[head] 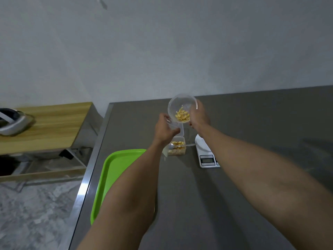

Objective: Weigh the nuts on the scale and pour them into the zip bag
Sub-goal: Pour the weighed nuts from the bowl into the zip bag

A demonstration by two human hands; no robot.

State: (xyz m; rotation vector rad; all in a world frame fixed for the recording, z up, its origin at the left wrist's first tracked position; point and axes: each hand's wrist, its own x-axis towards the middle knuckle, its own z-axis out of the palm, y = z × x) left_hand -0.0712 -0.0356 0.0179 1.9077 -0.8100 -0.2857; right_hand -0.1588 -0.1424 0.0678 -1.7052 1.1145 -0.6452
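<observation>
My right hand (pixel 199 117) grips a clear round bowl (pixel 180 101) by its rim and tilts it toward me, with yellow nuts (pixel 182 116) gathered at its lower edge. Just under the bowl's lip, my left hand (pixel 165 129) holds a clear zip bag (pixel 175 128) up by its top. Below both hands stands a small clear container (pixel 177 148) of nuts with a metal spoon (pixel 173 146) lying across it. To the right sits a white digital scale (pixel 206 150) whose platform is bare.
A green tray (pixel 115 170) lies on the grey table (pixel 216 204) under my left forearm. The table's metal left edge (pixel 88 177) drops to the floor. A wooden bench (pixel 50 123) with a white headset stands at the left, a wall behind.
</observation>
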